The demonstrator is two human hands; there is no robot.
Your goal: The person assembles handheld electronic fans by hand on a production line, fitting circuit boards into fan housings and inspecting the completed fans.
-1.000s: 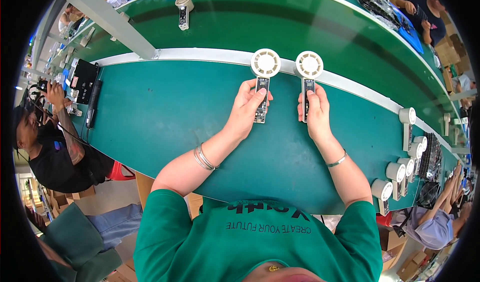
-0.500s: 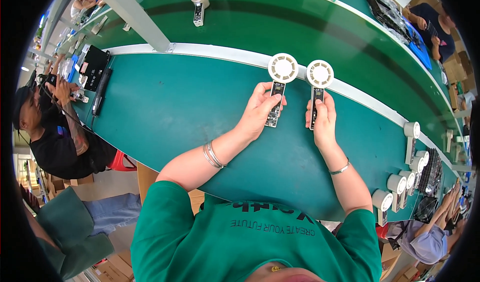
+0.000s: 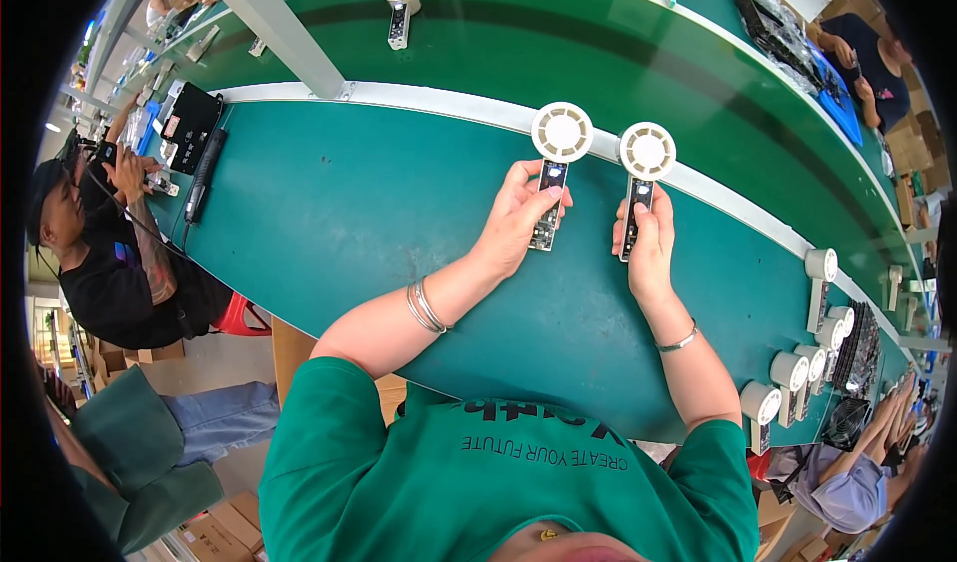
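Left hand (image 3: 513, 225) grip closed on left fan (image 3: 556, 163) handle; right hand (image 3: 648, 248) likewise holds right fan (image 3: 643, 178), both flat on green table (image 3: 329, 213), thumbs apparently at handle buttons.

Fans (image 3: 561, 133) matt white plastic; bench (image 3: 329, 213) smooth green, matt.

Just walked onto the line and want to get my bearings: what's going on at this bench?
A person in a green shirt holds two small handheld fans flat on the green table, one per hand. The left hand grips the left fan by its handle; the right hand grips the right fan. More white fans stand at the right edge. Other people work nearby.
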